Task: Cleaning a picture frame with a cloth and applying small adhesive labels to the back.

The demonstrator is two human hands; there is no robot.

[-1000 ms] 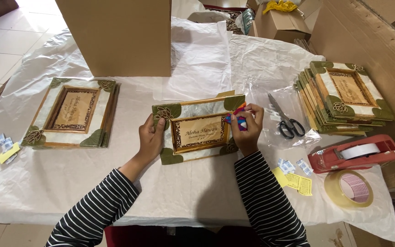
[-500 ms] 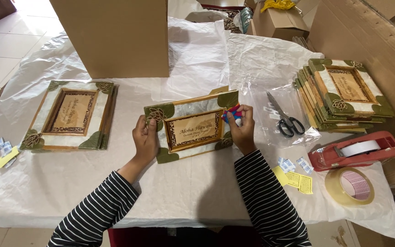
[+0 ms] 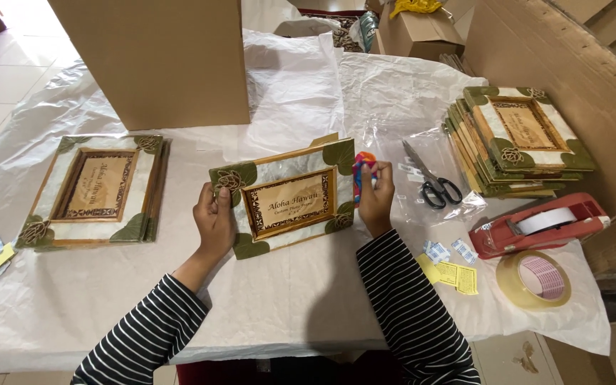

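Observation:
A picture frame (image 3: 290, 202) with green leaf corners and a gold inner border is tilted up off the white-covered table (image 3: 286, 306). My left hand (image 3: 214, 217) grips its left edge. My right hand (image 3: 377, 196) holds its right edge and also clasps a small red and blue object (image 3: 360, 175) against the frame. Both forearms wear black and white striped sleeves.
A similar frame (image 3: 98, 189) lies at the left. A stack of frames (image 3: 518, 139) sits at the right, with scissors (image 3: 433, 178), a red tape dispenser (image 3: 540, 224), a tape roll (image 3: 534, 279) and yellow slips (image 3: 450, 273) nearby. A cardboard box (image 3: 155, 57) stands behind.
The frame has shifted slightly left and toward me and tilted up more; both hands stayed on its edges, the right still holding the small red and blue object.

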